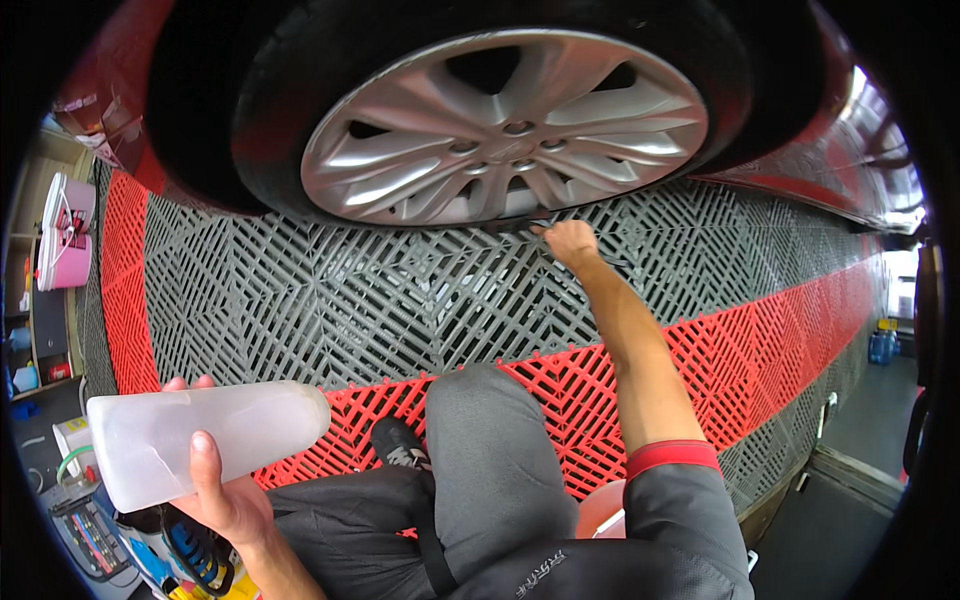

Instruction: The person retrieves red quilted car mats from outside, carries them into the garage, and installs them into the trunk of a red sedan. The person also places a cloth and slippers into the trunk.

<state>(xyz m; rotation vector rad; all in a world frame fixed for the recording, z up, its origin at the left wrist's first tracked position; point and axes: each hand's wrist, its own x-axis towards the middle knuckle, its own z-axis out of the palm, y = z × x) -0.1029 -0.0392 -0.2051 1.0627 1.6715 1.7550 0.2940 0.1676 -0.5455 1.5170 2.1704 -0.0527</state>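
Note:
My left hand (228,502) is wrapped round a translucent white plastic bottle (225,432), which lies tilted almost on its side at the lower left. My right hand (570,242) reaches forward to the bottom of the black tyre (265,130). Its fingers are closed near the rubber. Something dark shows at the fingertips, but I cannot make out what it is. Above that hand is the silver multi-spoke wheel (515,150) of a dark red car (110,120).
Grey and red slatted floor tiles (400,290) spread under the car. A pink and white bucket (68,235) stands at far left. Tools in a case (90,540) and a blue and yellow item (190,560) sit lower left. A pinkish container (600,505) is beside my leg. Blue jugs (882,345) stand far right.

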